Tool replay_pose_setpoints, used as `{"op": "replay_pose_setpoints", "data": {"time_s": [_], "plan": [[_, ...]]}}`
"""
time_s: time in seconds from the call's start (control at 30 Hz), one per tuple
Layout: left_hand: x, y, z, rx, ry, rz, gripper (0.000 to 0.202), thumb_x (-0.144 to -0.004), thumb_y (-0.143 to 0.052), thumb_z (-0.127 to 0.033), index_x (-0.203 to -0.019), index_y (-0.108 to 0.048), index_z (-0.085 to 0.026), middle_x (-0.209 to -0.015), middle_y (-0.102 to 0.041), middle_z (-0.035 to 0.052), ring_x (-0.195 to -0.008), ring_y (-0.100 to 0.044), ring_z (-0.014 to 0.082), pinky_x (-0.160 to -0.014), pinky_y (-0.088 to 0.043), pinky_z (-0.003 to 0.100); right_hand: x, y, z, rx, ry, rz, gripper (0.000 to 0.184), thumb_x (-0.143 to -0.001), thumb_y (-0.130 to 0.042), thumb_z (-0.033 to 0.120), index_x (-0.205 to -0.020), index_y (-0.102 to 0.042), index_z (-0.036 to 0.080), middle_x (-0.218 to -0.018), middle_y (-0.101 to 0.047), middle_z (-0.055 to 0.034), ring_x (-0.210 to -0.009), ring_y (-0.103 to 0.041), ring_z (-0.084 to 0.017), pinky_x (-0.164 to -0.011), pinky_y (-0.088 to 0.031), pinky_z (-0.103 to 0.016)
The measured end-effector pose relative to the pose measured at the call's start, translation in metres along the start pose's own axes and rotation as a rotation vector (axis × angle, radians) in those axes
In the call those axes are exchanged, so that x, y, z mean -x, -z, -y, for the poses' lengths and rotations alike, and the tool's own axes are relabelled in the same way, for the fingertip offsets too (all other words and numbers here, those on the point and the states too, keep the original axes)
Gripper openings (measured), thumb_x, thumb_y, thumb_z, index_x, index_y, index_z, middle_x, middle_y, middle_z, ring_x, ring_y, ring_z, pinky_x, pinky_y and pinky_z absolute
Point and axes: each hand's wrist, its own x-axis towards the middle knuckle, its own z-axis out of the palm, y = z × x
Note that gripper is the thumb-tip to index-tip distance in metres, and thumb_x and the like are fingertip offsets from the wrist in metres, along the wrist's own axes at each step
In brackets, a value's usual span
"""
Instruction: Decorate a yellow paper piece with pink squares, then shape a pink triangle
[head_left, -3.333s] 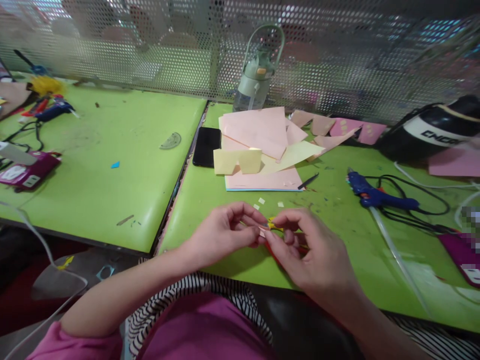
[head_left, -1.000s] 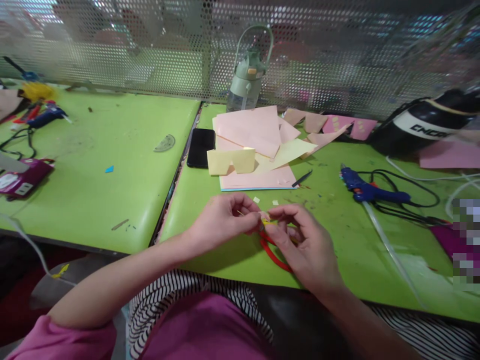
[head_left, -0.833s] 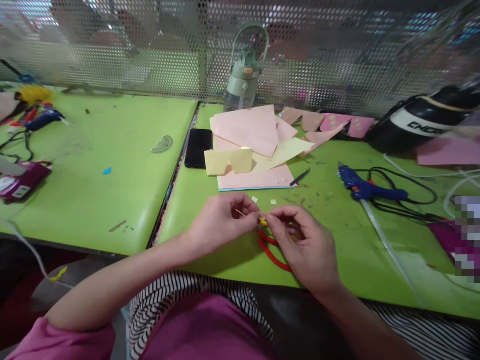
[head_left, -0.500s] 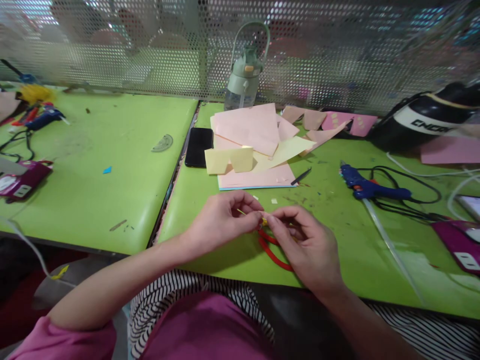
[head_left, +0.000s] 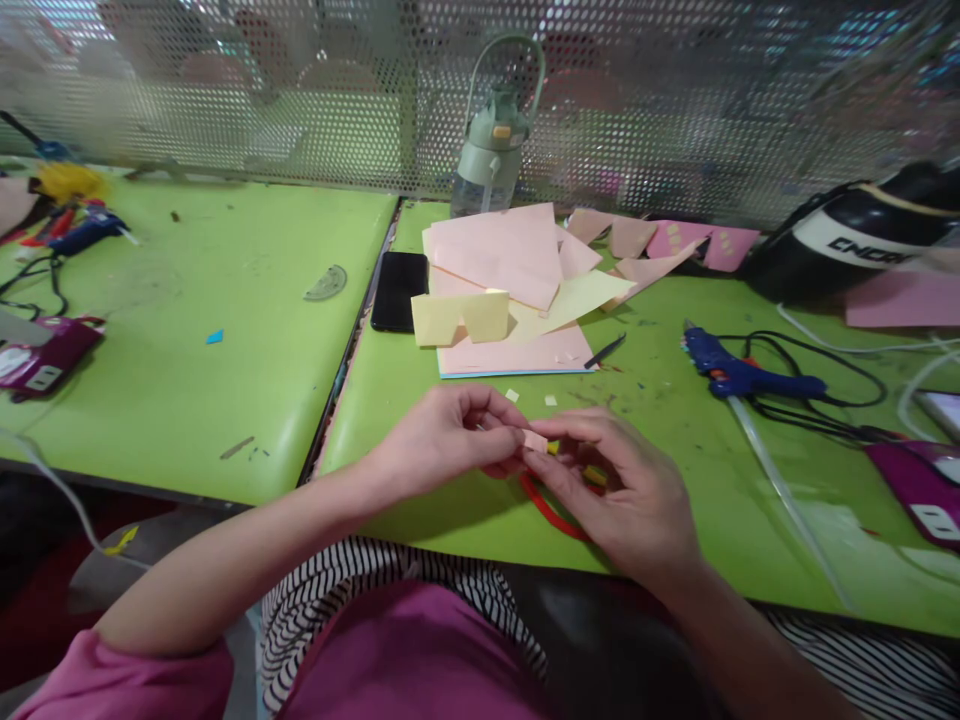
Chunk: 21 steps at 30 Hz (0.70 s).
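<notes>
- Fingers of the left hand (head_left: 450, 430) are drawn narrow, pinching a small pink scrap (head_left: 535, 440) over the table (head_left: 697, 540), close to its front edge.
- Thumb and forefinger of the right hand (head_left: 634, 490) close on the scrap's other end; its remaining fingers curl inward.
- Yellow pieces (head_left: 596, 475) show between the right fingers; whether they are gripped cannot be told.
- A red loop (head_left: 555, 515) lies below the right hand, partly hidden by it.
- Two pale bits (head_left: 512, 395) lie just beyond the hands.
- Toward the table's back edge, a folded yellow card (head_left: 461, 318) stands by pink sheets (head_left: 499, 255), beside a phone (head_left: 397, 290).
- Near the right edge lies a blue glue gun (head_left: 750, 370).
</notes>
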Motion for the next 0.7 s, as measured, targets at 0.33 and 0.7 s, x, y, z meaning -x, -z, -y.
{"op": "replay_pose_setpoints", "data": {"time_s": [0.33, 0.7], "plan": [[0.002, 0.0, -0.003, -0.004, 0.058, 0.033, 0.007, -0.078, -0.063, -0.005, -0.078, -0.062, -0.012, -0.061, -0.066, -0.0013, -0.054, -0.062, 0.0075, -0.061, -0.052, 0.022, 0.002, 0.0, -0.001, -0.027, 0.017, 0.037, 0.009, -0.088, -0.063, 0.025, -0.097, -0.064, 0.025, -0.085, -0.066, -0.0009, -0.058, -0.056, -0.01, -0.048, -0.047, -0.023], [-0.014, 0.007, 0.002, -0.057, -0.076, -0.087, 0.007, -0.081, -0.068, -0.013, -0.079, -0.062, -0.013, -0.067, -0.068, 0.0003, -0.061, -0.064, 0.0083, -0.067, -0.054, 0.024, 0.007, 0.004, -0.03, 0.305, -0.104, 0.119, 0.019, -0.086, -0.062, 0.04, -0.095, -0.06, 0.023, -0.089, -0.068, -0.0059, -0.078, -0.065, -0.023, -0.067, -0.054, -0.036]]}}
